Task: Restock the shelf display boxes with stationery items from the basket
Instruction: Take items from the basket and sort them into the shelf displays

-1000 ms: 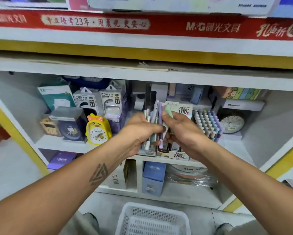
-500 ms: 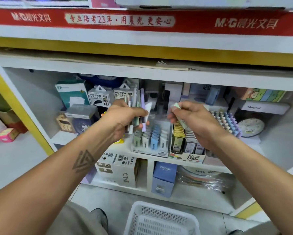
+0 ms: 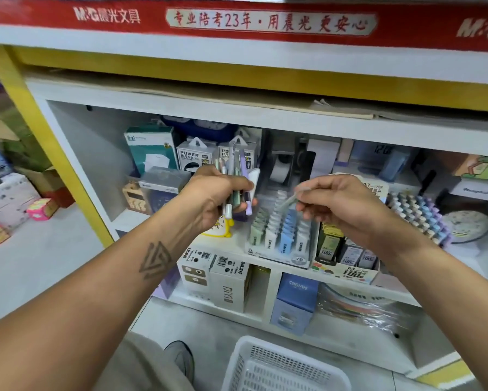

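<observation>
Nearest, the white basket (image 3: pixel 285 368) sits on the floor below both forearms, its rim well short of the shelf edge (image 3: pixel 265 256), with open floor between them.

The left hand (image 3: pixel 217 197) is curled round a bundle of pens (image 3: pixel 238 176), which stand upright out of the fist and poke out beneath it. The right hand (image 3: pixel 341 204) pinches a single pale green pen (image 3: pixel 289 200) between thumb and fingertips, tilted, its free end pointing left toward the bundle. The two hands are apart, with a clear gap between them.

Directly below and beyond that gap stands the display box (image 3: pixel 279 235) of green, white and blue refills at the shelf's front edge. Just right of it, under the right hand, is a second box (image 3: pixel 347 255) marked 100.

Half a second ago the hands were closer to the shelf top; the right hand now holds its pen lower, over the refill box.
</observation>
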Available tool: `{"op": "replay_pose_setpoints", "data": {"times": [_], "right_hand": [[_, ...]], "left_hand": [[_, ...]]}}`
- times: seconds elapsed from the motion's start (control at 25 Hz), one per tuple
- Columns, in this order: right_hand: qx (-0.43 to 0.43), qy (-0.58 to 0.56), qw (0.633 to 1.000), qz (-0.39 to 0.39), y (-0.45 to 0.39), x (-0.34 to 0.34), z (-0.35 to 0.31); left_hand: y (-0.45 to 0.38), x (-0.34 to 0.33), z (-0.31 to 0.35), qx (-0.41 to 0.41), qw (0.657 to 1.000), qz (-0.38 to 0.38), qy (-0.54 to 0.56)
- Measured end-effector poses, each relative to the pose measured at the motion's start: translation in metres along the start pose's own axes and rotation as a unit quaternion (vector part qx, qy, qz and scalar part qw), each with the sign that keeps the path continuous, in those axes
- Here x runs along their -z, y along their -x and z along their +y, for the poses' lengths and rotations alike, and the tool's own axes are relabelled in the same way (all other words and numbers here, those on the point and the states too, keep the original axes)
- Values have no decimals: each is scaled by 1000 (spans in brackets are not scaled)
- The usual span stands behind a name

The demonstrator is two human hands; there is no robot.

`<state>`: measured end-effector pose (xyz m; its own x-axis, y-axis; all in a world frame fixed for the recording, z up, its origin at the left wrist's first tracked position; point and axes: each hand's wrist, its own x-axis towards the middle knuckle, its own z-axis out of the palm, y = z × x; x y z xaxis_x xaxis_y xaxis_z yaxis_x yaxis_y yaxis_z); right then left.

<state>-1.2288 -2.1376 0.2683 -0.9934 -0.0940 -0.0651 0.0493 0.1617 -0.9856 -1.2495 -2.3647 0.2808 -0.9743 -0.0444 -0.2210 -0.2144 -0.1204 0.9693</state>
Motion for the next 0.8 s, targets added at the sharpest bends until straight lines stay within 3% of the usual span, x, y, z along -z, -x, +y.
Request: {"op": "replay_pose_setpoints", "data": {"times": [0.08,0.16,0.32,0.44,0.56,0.8], "right_hand": [[10,67,998,-6,-8,-6,1],[45,221,974,21,-20,-14,3],[136,463,872,86,-49,-32,6],[164,546,820,53,-65,-47,11],[131,562,816,9,-71,-57,17],[132,563,816,2,-77,-58,18]], "left_hand": [[-2,4,0,5,1000,4,4],[-3,6,1,11,1000,7,9],[-5,13,2,12,1000,-2,9],[-4,21,3,16,1000,-8,19],[-2,27,3,22,999,-16,22],[-1,31,3,27,999,-17,20]]}}
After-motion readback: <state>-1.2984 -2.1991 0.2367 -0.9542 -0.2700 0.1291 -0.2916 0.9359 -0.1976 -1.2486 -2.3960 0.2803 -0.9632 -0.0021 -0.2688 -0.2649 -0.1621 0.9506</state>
